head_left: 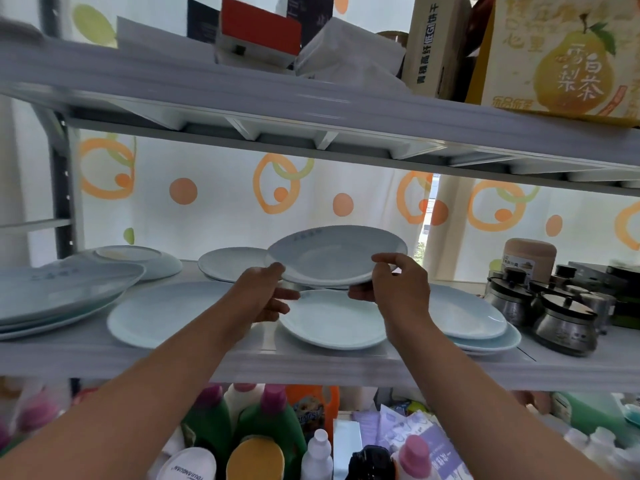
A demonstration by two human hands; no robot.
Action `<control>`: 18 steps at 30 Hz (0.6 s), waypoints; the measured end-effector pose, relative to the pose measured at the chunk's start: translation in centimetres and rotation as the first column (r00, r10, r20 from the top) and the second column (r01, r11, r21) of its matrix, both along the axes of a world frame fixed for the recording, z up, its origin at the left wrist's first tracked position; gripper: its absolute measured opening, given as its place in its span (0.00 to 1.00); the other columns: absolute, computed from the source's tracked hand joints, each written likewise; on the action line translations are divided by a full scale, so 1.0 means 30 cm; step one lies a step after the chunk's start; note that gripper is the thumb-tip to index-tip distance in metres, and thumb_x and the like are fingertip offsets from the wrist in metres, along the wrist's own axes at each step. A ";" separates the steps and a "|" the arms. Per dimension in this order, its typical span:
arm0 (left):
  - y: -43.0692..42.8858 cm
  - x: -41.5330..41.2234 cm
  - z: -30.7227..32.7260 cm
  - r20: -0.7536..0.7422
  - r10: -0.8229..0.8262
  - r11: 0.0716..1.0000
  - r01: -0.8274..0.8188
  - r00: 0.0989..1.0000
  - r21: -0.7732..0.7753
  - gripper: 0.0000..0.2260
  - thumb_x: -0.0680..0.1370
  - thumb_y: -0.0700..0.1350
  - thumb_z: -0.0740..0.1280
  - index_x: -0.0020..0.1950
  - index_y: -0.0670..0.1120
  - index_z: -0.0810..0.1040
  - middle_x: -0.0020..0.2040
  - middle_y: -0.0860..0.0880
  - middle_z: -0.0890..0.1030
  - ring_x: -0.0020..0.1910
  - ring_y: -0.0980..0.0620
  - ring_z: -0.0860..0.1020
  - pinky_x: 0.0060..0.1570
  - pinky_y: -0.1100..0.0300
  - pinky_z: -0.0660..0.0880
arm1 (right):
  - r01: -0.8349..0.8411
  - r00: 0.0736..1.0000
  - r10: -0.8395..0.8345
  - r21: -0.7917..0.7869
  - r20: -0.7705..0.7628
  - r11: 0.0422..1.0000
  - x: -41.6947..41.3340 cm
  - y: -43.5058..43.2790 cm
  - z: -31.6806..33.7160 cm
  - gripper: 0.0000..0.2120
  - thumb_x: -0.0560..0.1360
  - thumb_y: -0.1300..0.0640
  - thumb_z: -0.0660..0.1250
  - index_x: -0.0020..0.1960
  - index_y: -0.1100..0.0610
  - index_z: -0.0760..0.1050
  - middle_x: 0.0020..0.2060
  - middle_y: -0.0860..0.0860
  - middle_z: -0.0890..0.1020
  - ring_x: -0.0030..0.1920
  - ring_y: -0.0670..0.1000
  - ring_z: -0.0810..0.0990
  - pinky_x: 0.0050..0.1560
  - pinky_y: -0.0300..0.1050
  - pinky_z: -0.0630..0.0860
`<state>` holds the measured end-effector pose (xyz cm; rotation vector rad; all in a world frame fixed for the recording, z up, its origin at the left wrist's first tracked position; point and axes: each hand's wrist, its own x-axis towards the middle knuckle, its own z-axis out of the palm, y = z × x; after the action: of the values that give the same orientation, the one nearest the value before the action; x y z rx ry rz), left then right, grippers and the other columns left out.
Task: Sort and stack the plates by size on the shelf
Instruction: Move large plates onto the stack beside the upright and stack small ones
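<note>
The left hand [263,292] and right hand [393,282] share the raised plate [336,254], each grip pinching an opposite rim so it stays level, clear of the shelf [311,370] and the loose plate [332,322] just beneath the grips, presumably for size-matching.

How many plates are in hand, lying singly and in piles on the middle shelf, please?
Held plate, between left grip and right grip: 1
Single plates on the shelf: 3 (front-left plate, front-middle plate, back-middle plate)
Piles: 3 (left pile, back-left pile, right pile)
Total: 7; plates within piles cannot be counted.
</note>
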<state>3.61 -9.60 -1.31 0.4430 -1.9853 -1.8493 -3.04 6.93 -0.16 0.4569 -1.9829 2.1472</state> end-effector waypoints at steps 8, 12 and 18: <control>-0.063 0.100 0.001 -0.197 0.146 0.980 -0.114 0.969 0.165 0.07 0.79 0.38 0.58 0.46 0.40 0.75 0.28 0.47 0.83 0.23 0.58 0.77 0.26 0.67 0.75 | -0.184 0.975 0.196 -0.115 0.105 0.976 0.024 -0.167 -0.020 0.09 0.78 0.62 0.58 0.54 0.61 0.74 0.32 0.57 0.81 0.26 0.54 0.83 0.42 0.51 0.83; -0.141 0.159 -0.006 -0.216 0.301 0.944 -0.257 0.929 0.207 0.10 0.78 0.38 0.56 0.55 0.36 0.73 0.33 0.41 0.81 0.21 0.58 0.77 0.24 0.68 0.75 | -0.296 0.947 0.305 -0.097 0.099 0.950 0.076 -0.268 -0.032 0.10 0.79 0.59 0.57 0.56 0.61 0.73 0.21 0.52 0.80 0.26 0.53 0.82 0.48 0.55 0.81; -0.260 0.261 0.018 -0.249 0.447 0.890 -0.399 0.859 0.220 0.10 0.78 0.37 0.55 0.54 0.37 0.73 0.33 0.41 0.80 0.19 0.59 0.75 0.22 0.69 0.73 | -0.463 0.883 0.466 -0.066 0.053 0.884 0.177 -0.400 -0.001 0.12 0.81 0.56 0.53 0.60 0.58 0.70 0.34 0.58 0.80 0.27 0.56 0.81 0.40 0.50 0.83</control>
<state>11.44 -17.40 -0.76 0.5652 -1.4104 -1.6793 2.28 -5.08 -0.20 0.9499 -2.0023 2.5089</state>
